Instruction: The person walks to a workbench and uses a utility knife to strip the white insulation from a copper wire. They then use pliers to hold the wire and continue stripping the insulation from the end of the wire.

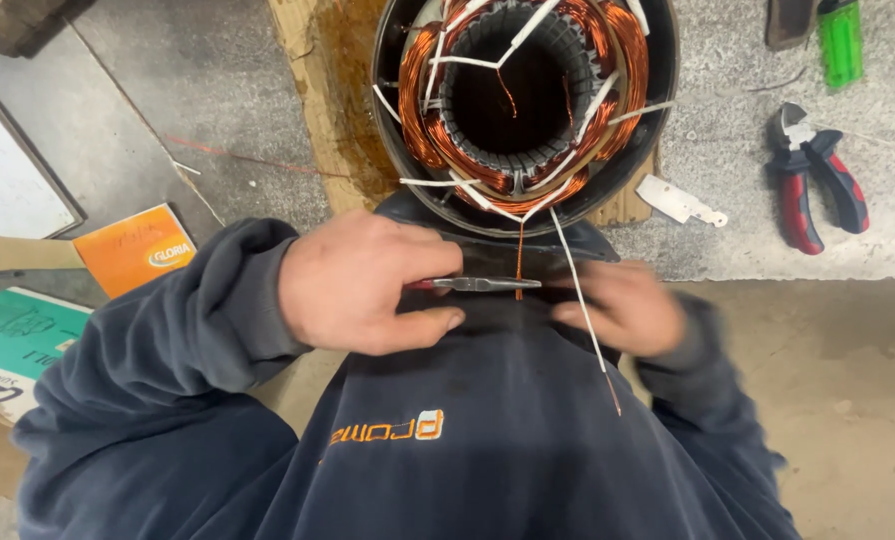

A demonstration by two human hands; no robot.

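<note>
A motor stator [607,170] with copper windings and white ties stands on the bench in front of me. A thin copper wire [518,255] hangs from its near rim. My left hand [362,285] grips slim red-handled pliers [477,284], whose jaws reach the copper wire. My right hand [622,305] is blurred, just right of the pliers' tip, with its fingertips at a white-sleeved lead [579,295] that hangs from the stator. Whether it grips that lead is unclear.
Red-and-black pliers [817,180], a green tool [840,40] and a small white blade piece [679,200] lie to the right. A stained wooden board [322,100] sits under the stator. An orange box [132,248] and a green carton [12,335] lie at left.
</note>
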